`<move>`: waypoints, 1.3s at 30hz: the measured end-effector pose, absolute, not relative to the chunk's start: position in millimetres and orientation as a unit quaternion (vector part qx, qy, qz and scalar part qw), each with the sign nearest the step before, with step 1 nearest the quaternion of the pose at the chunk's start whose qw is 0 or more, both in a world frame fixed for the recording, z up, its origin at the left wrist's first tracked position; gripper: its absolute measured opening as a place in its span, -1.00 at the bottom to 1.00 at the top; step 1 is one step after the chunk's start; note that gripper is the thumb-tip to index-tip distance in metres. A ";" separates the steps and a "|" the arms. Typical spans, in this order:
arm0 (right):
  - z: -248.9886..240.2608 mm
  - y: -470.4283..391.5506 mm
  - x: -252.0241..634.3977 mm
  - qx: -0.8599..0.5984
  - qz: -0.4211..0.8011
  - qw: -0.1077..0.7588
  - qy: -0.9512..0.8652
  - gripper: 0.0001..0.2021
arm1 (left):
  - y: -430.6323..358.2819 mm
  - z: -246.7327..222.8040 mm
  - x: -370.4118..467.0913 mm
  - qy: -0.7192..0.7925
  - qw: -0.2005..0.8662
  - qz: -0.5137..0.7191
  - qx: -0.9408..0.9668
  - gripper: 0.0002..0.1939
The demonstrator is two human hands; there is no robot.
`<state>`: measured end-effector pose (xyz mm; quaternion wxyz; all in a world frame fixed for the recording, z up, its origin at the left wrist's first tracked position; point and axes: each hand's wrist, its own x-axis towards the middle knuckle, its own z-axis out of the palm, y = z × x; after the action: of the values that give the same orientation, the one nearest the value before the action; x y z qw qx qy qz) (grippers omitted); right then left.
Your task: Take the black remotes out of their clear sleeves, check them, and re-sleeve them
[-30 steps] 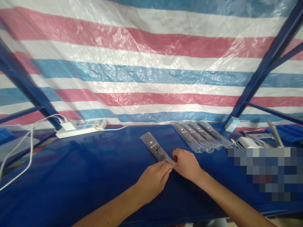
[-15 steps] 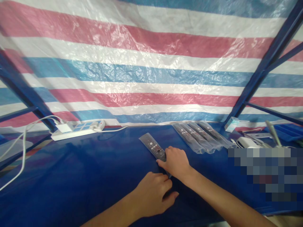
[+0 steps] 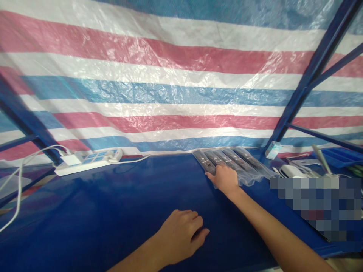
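Note:
My right hand [image 3: 226,178] grips the lower end of a dark remote control in a clear bag [image 3: 203,160], at the left end of a row of bagged remotes [image 3: 249,161]. These lie side by side, slanted, at the back of the blue table [image 3: 113,204]. My fingers cover part of the held remote. Nearer the front, my left hand [image 3: 181,234] rests over the table with its fingers loosely bent and the thumb apart, nothing visible in it.
A white power strip [image 3: 90,161] with a plug and cables lies at the back left. To the right are a small light box [image 3: 273,150], a white adapter [image 3: 292,171] and a blue tray [image 3: 340,156]. Blue metal posts and a striped sheet [image 3: 181,90] stand behind.
My right hand has carried the bagged remote from the table's middle rightward to the left end of the row. My left hand is now apart from it, slightly lower in view.

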<state>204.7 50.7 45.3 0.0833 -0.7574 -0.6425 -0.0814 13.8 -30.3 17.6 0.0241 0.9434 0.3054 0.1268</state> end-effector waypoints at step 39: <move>3.8 -12.9 195.1 -0.527 -0.020 0.219 -0.821 -0.93 | -9.2 5.7 9.4 0.412 -0.016 0.171 0.895 -0.81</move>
<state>195.1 -12.9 3.8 0.2191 -0.5268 -0.8210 -0.0198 9.4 -9.2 5.7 -0.0162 0.8947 0.4122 0.1712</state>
